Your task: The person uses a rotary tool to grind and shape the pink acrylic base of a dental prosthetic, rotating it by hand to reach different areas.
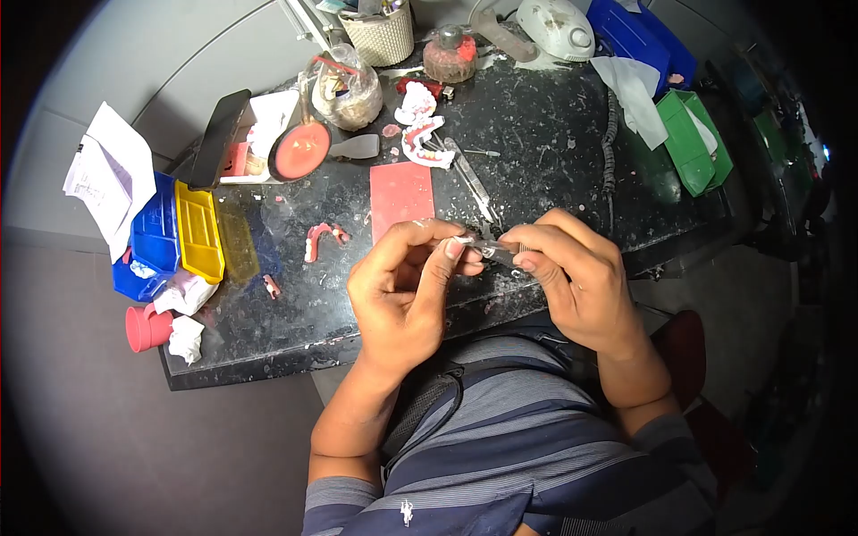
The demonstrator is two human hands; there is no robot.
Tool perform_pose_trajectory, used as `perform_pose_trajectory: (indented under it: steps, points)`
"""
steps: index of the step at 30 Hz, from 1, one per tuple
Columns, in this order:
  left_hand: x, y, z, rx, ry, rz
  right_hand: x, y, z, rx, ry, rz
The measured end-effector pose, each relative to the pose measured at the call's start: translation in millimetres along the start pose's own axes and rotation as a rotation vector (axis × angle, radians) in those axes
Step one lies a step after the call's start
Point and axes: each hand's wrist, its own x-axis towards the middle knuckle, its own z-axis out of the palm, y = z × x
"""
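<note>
Small piece (483, 247) pinched between both hands (402, 299) (585, 279), pan (273, 161) with pink filling (302, 150)

Papers (103, 183): dark marks like handwriting on the sheets at the left end of the bench; I get strokes, but can't read a word or a number from here.
Shirt (509, 438): small white mark (407, 513) on the striped cloth, perhaps an emblem; too small for me to tell, and I make out no letters in it.
White unit (552, 27): knob on the front; any lettering is too blurred for me.
Readable text, whole view: none.
</note>
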Motion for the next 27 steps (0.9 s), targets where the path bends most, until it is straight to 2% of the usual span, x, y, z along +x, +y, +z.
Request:
perform_pose_trajectory:
  steps: [10, 16, 18, 27]
  points:
    - [1, -2, -4, 0.031, -0.023, 0.021, -2, -1, 10, 0.067, 0.069, 0.082]
    - [1, 3, -3, -0.006, -0.05, 0.056, -5, -4, 19, 0.052, 0.167, 0.059]
    - [1, 7, 1, -0.01, 0.03, -0.063, -6, -3, 23, 0.027, 0.186, 0.037]
    - [1, 0, 8, -0.052, 0.081, -0.019, -12, 1, 29, -0.024, 0.265, -0.001]
